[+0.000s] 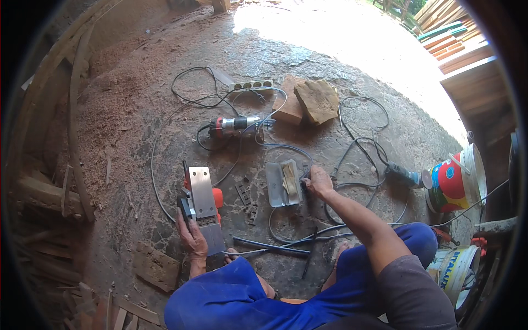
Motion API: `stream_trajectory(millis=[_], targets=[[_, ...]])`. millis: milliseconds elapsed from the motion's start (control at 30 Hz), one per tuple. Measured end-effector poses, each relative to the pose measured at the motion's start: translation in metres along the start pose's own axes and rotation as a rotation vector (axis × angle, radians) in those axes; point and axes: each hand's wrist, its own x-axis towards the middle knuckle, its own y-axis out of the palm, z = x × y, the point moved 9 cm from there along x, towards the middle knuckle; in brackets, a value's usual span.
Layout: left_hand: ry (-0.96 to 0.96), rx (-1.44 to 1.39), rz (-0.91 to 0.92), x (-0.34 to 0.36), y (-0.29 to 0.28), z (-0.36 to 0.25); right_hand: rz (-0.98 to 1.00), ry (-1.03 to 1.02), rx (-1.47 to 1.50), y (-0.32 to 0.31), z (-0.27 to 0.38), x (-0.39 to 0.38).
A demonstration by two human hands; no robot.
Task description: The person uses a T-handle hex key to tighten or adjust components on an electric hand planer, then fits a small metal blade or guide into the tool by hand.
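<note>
Shavings [126, 118] coat the stained floor [324, 146] around us. At our left, an electric planer [202, 190] sits with its metal sole uppermost; our left hand [192, 241] lays extended fingers against its side, though we cannot tell whether they grip. Our right hand [320, 181] bends its fingers just beside an open grey case [275, 190]; what they hold, we cannot tell.
</note>
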Motion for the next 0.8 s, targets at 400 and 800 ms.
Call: stream_trajectory(millis=[400,800], targets=[[-0.011,0.027,0.002,-0.001,-0.005,-0.001,0.306,0.075,-0.109,-0.039,0.013,0.021],[0.007,0.003,-0.004,-0.001,0.002,0.008,0.452,-0.074,0.613,-0.241,0.015,-0.095]])
